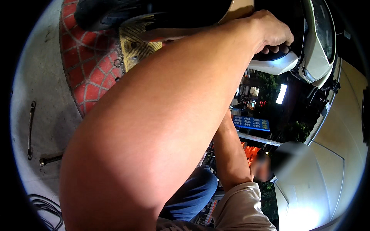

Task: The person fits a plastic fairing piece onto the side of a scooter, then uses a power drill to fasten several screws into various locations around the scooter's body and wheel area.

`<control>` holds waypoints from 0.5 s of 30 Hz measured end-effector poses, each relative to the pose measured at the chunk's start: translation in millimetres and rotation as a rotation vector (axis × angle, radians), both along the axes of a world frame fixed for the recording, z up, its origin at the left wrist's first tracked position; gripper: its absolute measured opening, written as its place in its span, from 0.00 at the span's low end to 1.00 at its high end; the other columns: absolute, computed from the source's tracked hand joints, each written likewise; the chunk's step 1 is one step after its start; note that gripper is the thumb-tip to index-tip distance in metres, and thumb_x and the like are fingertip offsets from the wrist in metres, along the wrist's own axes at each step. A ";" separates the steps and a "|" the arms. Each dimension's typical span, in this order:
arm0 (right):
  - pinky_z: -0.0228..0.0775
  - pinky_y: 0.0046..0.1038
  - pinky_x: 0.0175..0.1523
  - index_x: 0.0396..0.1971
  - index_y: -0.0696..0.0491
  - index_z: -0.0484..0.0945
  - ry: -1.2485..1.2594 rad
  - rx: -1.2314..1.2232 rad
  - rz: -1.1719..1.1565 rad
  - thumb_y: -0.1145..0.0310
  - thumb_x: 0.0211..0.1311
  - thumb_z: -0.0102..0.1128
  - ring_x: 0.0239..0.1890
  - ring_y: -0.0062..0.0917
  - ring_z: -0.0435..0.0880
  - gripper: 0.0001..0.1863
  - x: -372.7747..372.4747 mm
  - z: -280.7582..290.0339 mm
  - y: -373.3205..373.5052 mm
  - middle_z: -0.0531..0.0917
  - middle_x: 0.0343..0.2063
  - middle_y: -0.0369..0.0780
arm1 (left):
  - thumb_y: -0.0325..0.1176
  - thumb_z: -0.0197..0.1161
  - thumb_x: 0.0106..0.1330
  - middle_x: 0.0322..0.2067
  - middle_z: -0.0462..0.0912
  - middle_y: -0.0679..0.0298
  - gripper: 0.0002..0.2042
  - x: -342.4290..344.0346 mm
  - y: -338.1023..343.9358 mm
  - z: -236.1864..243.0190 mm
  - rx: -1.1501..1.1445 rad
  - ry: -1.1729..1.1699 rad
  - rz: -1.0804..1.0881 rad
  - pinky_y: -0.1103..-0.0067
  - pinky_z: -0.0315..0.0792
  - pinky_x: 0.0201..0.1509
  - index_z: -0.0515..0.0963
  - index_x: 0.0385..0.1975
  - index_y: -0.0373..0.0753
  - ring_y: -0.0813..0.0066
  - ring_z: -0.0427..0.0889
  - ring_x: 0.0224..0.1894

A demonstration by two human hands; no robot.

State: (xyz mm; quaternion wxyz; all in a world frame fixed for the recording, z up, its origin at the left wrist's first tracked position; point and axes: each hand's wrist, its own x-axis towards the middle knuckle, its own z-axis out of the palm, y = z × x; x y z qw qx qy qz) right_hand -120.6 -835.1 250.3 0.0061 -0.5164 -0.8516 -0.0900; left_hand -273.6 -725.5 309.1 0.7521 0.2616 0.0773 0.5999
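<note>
My left hand [271, 32] is at the upper right, its fingers curled over the dark edge of a white vehicle panel [279, 63], beside a taller white body part with a clear cover [322, 44]. My left forearm crosses most of the view. My right forearm [227, 150], sleeve rolled up, reaches up behind it; the right hand is hidden there. A dark tyre [94, 15] is at the top left, by a yellow treaded plate [131, 54].
Red paving [79, 50] borders grey concrete holding a ring spanner [31, 131], a metal tool [50, 159] and coiled black cable [42, 210]. A person in orange [252, 152] is behind my right arm; a blue sign [250, 123] and a pale canopy [327, 181] are beyond.
</note>
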 end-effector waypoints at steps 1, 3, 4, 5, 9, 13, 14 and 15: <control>0.78 0.48 0.39 0.50 0.63 0.73 0.003 -0.002 0.001 0.60 0.53 0.74 0.32 0.56 0.85 0.30 -2.2 0.0 -1.3 0.85 0.29 0.56 | 0.27 0.66 0.60 0.24 0.86 0.63 0.03 -1.4 1.1 1.2 0.005 0.013 -0.007 0.78 0.70 0.23 0.84 0.27 0.35 0.77 0.78 0.20; 0.78 0.47 0.38 0.49 0.62 0.74 0.000 -0.036 -0.048 0.62 0.53 0.74 0.31 0.56 0.85 0.28 -13.7 5.2 -9.0 0.84 0.28 0.57 | 0.27 0.65 0.61 0.25 0.86 0.62 0.03 -2.6 2.7 1.0 -0.043 -0.042 -0.049 0.77 0.72 0.23 0.84 0.28 0.35 0.77 0.79 0.20; 0.78 0.47 0.38 0.49 0.62 0.74 0.000 -0.051 -0.074 0.62 0.53 0.74 0.31 0.56 0.85 0.28 -18.4 7.3 -12.8 0.84 0.28 0.57 | 0.26 0.64 0.61 0.25 0.86 0.62 0.03 -2.4 3.0 1.3 -0.065 -0.068 -0.070 0.77 0.73 0.24 0.83 0.28 0.35 0.77 0.80 0.21; 0.78 0.47 0.37 0.49 0.62 0.74 0.040 -0.059 -0.056 0.63 0.53 0.74 0.30 0.56 0.85 0.28 -11.1 3.9 -17.3 0.84 0.27 0.56 | 0.25 0.62 0.62 0.25 0.85 0.61 0.04 -0.4 0.5 -0.1 -0.067 -0.050 -0.078 0.76 0.77 0.24 0.83 0.28 0.36 0.75 0.81 0.21; 0.79 0.43 0.37 0.51 0.61 0.73 0.146 -0.095 -0.143 0.65 0.52 0.76 0.30 0.52 0.86 0.30 -9.0 7.8 -47.7 0.85 0.28 0.54 | 0.25 0.60 0.68 0.28 0.88 0.54 0.07 10.5 -10.5 1.5 -0.065 -0.020 -0.206 0.76 0.80 0.25 0.84 0.36 0.29 0.71 0.86 0.25; 0.80 0.43 0.37 0.52 0.62 0.72 0.164 -0.103 -0.089 0.64 0.47 0.79 0.30 0.50 0.87 0.34 7.0 -1.0 -62.4 0.86 0.29 0.53 | 0.24 0.56 0.69 0.28 0.87 0.54 0.08 18.4 -16.5 0.6 -0.099 -0.016 -0.226 0.74 0.80 0.25 0.83 0.37 0.29 0.71 0.85 0.23; 0.80 0.43 0.38 0.52 0.62 0.72 0.141 -0.106 -0.071 0.63 0.46 0.80 0.30 0.49 0.87 0.35 6.7 -1.5 -64.4 0.86 0.29 0.52 | 0.23 0.55 0.69 0.27 0.87 0.55 0.09 17.8 -17.5 -0.9 -0.120 -0.043 -0.233 0.74 0.80 0.24 0.83 0.36 0.29 0.71 0.85 0.22; 0.80 0.43 0.38 0.52 0.62 0.72 0.127 -0.110 -0.069 0.63 0.45 0.80 0.30 0.49 0.87 0.35 7.5 -1.9 -63.9 0.86 0.29 0.52 | 0.22 0.53 0.70 0.27 0.86 0.56 0.09 18.6 -19.5 0.0 -0.135 -0.071 -0.244 0.73 0.80 0.24 0.83 0.35 0.30 0.71 0.85 0.21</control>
